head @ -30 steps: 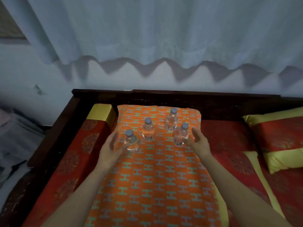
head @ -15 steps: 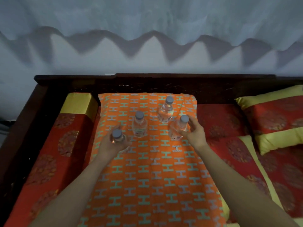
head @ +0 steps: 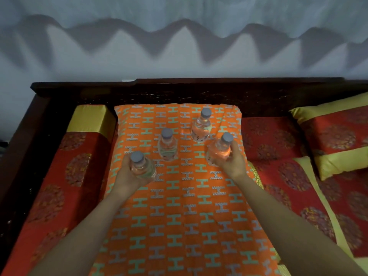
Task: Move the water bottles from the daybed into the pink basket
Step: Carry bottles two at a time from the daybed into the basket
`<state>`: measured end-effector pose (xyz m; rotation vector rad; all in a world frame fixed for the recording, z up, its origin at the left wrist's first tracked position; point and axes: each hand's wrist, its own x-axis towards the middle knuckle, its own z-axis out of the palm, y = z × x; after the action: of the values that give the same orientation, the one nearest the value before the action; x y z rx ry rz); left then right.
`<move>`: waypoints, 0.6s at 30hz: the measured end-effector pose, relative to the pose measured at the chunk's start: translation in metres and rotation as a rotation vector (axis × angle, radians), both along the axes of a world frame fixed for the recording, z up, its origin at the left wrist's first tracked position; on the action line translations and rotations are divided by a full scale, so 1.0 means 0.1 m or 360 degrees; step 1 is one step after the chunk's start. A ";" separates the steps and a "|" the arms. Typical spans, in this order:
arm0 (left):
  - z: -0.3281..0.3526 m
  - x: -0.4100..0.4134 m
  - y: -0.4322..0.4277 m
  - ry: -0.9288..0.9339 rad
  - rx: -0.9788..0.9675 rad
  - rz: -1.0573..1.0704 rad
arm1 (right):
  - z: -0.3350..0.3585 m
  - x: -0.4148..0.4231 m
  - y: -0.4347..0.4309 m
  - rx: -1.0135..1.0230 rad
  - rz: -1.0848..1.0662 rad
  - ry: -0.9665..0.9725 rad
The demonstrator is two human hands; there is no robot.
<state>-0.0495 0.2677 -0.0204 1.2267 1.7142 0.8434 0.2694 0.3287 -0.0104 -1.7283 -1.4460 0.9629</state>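
Several small clear water bottles with grey caps are on the orange patterned mat (head: 179, 206) of the daybed. My left hand (head: 129, 176) grips the near-left bottle (head: 142, 166), which leans toward me. My right hand (head: 232, 162) grips the right bottle (head: 219, 150), tilted a little to the left. A middle bottle (head: 167, 145) and a far bottle (head: 201, 126) stand upright on the mat, untouched. The pink basket is not in view.
A dark wooden frame (head: 179, 90) runs along the back and left of the daybed. A red and gold bolster (head: 79, 152) lies left of the mat. Red and gold cushions (head: 336, 136) sit at the right. A pale curtain (head: 179, 20) hangs behind.
Both hands have gone from open beside the outer bottles to closing around them. The two held bottles now tilt and have shifted slightly toward me.
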 end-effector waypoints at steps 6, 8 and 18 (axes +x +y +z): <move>0.27 0.01 -0.02 -0.0130 0.0085 -0.0061 | 0.22 0.09 -0.12 -0.0094 -0.0203 0.0098; 0.44 0.06 -0.02 -0.0165 0.0096 -0.0063 | 0.36 0.15 -0.16 -0.0093 -0.0202 0.0119; 1.23 0.45 -0.06 -0.0084 0.0307 -0.0226 | 1.10 0.53 -0.69 0.0114 -0.0356 0.0093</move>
<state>-0.0050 0.2617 0.1030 1.4236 1.5114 0.9632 0.3220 0.2592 0.0996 -1.7511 -1.2058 0.8250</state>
